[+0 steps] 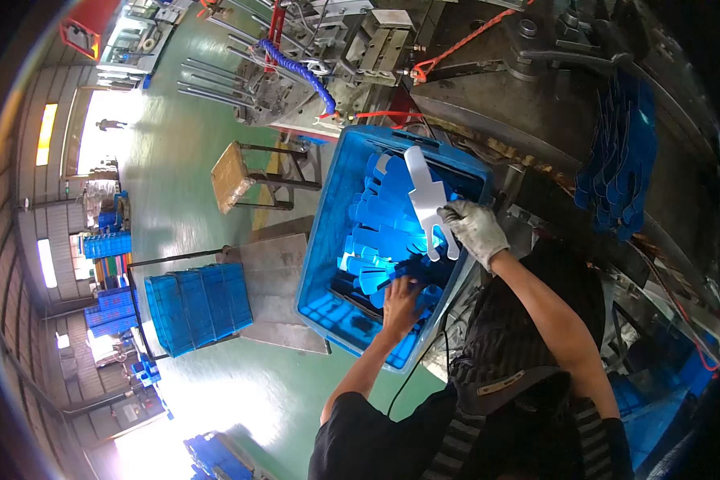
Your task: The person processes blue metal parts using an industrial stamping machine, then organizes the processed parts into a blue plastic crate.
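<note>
A flat silver metal plate (pixel 426 192) with a stepped outline and a forked end is held up over the blue bin (pixel 316 264). My right hand (pixel 474 230), in a whitish work glove, is closed on its edge near the fork. Down inside the bin is my bare left hand (pixel 400 308), its fingers somewhat apart against the nearer pieces; the fingertips are partly hidden. Flat metal pieces (pixel 384 204) of similar look lie heaped and overlapping in the bin, tinted blue.
Dark blue cut plates (pixel 618 156) lie on the metal machine bed (pixel 504 120) to the right. Clamps and a blue coiled hose (pixel 300 72) are beyond the bin. A stool (pixel 236 178) and a blue crate (pixel 198 308) stand to the left.
</note>
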The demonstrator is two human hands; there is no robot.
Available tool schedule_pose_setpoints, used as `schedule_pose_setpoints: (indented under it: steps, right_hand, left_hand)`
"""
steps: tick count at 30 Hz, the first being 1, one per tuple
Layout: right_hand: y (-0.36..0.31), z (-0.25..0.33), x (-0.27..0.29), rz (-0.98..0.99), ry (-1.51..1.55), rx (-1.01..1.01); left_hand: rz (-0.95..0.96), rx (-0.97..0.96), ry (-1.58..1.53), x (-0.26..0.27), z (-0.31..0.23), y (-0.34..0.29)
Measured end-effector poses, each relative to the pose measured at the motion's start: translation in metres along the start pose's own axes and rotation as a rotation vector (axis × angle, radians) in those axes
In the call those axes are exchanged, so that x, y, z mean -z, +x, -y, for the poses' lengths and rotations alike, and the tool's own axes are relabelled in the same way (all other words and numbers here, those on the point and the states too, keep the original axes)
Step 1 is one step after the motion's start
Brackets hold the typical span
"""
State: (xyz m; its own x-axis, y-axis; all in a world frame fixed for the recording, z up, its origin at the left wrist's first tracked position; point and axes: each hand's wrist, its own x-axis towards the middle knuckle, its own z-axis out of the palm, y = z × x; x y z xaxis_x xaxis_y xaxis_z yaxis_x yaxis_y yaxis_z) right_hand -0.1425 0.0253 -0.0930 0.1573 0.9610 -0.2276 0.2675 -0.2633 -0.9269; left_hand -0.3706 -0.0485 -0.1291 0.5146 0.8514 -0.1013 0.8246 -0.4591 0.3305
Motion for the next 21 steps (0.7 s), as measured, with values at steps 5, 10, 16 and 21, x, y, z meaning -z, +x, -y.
schedule_pose_setpoints:
  steps: [5,10,16,21]
  right_hand:
    - [0.002,0.0,0.017,0.092,0.016,-0.068]
    - [0.002,-0.007,0.027,0.019,0.171,-0.127]
    - [0.007,0.011,0.043,-0.079,-0.096,-0.072]
    - [0.006,0.025,0.032,0.015,-0.338,0.185]
  left_hand:
    - [0.287,-0.005,-0.174,-0.002,0.011,0.006]
    - [0.222,-0.043,-0.567,0.04,0.046,0.012]
    - [-0.165,0.623,-1.29,0.073,0.107,0.041]
    - [-0.201,0.721,-1.192,0.036,0.114,0.065]
